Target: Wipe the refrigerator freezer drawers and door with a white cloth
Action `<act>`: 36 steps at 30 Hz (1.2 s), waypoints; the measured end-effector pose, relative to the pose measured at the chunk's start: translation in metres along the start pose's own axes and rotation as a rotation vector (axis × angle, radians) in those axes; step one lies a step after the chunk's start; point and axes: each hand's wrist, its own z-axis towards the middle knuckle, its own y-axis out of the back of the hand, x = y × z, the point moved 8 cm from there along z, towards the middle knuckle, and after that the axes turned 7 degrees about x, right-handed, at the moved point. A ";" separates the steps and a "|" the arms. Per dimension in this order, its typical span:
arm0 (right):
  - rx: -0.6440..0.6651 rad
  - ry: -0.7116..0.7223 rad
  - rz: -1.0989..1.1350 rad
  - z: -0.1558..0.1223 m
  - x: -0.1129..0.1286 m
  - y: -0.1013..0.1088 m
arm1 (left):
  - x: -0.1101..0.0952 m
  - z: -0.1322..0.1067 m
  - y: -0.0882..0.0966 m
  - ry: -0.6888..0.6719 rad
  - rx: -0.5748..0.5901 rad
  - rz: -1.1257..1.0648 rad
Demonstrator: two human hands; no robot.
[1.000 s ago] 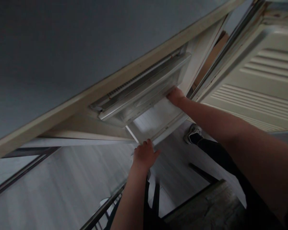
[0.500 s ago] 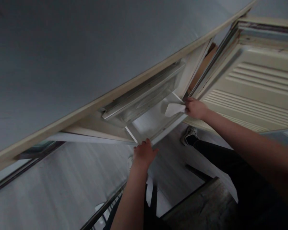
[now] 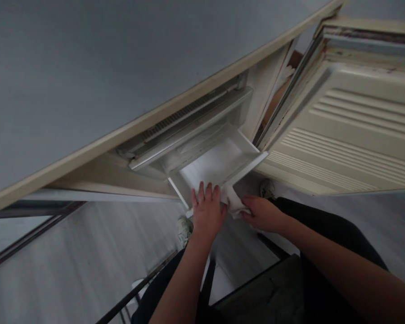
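A pale, see-through-walled drawer (image 3: pixel 253 161) is pulled out of the open fridge or freezer compartment, its floor bare and white. My left hand (image 3: pixel 207 213) grips its front wall near the left corner, fingers apart over the rim and thumb on the near side. A crumpled white cloth (image 3: pixel 234 202) hangs over the middle of the same front wall. Pinched around the cloth's near end is my right hand (image 3: pixel 263 213), just outside the drawer. The palm sides of both hands are hidden.
To the right, the cream ribbed door (image 3: pixel 364 117) stands wide open. Above the drawer is another closed, clear-fronted drawer (image 3: pixel 192 128). The grey top surface (image 3: pixel 121 67) overhangs both. A dark stool or chair seat (image 3: pixel 263 292) is below me, near my legs.
My right hand has brought the cloth from the drawer's right corner to the middle of its front wall. My left hand's fingers now reach further over the rim.
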 end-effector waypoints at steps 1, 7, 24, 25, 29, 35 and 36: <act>-0.012 0.036 -0.005 0.007 0.011 0.004 | -0.007 0.003 -0.003 -0.069 0.016 -0.061; -0.197 0.090 0.234 0.044 0.027 0.049 | 0.019 0.029 -0.007 0.065 -0.169 -0.632; -0.516 0.311 0.769 0.062 0.056 0.037 | 0.030 0.052 0.005 0.239 -0.406 -1.454; -0.510 0.335 0.729 0.060 0.062 0.031 | 0.042 0.054 0.004 0.307 -0.436 -1.461; -0.313 0.271 0.669 0.063 0.072 0.001 | 0.077 0.065 0.005 0.433 -0.274 -0.992; -0.139 0.100 0.554 0.070 0.059 -0.011 | 0.067 0.082 -0.026 0.262 0.226 -0.664; -0.142 0.087 0.538 0.069 0.056 -0.008 | 0.061 0.084 -0.030 0.235 0.266 -0.685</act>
